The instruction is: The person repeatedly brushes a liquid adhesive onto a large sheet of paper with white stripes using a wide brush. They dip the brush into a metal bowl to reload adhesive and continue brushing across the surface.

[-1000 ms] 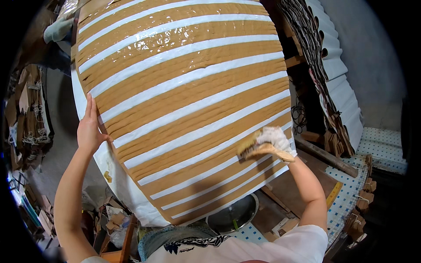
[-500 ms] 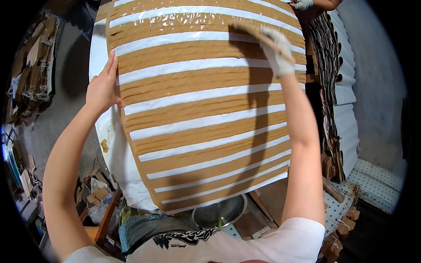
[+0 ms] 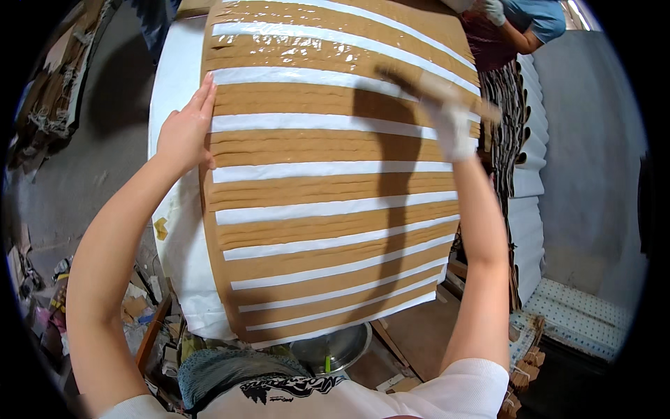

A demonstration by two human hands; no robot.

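Nearest to the person, just under the near edge of the table, a round metal bowl (image 3: 333, 349) stands low on the floor side, partly hidden. Above it lies a big spread of brown cardboard sheets (image 3: 328, 188), laid one over the other like steps, each with a white wet stripe of glue along its edge. The spread covers most of the white table (image 3: 178, 230), whose bare strip shows only along the left side.

The left hand (image 3: 185, 133) lies flat and open on the left edge of the cardboard, fingers stretched and together, pressing the sheets; it holds nothing. Part of the palm is over the white table strip.

Farther away, on the right side of the spread, the right hand (image 3: 450, 126) wears a whitish glove and is closed around the handle of a brush (image 3: 408, 80). The brush is blurred, its head touches or is just over one of the far sheets, I cannot tell which. The arm throws a dark shadow on the cardboard.

Beyond the right edge stands a stack of folded cardboard pieces (image 3: 513, 140) on edge. At the far right corner another person's gloved hand (image 3: 494, 10) and a blue sleeve are seen.
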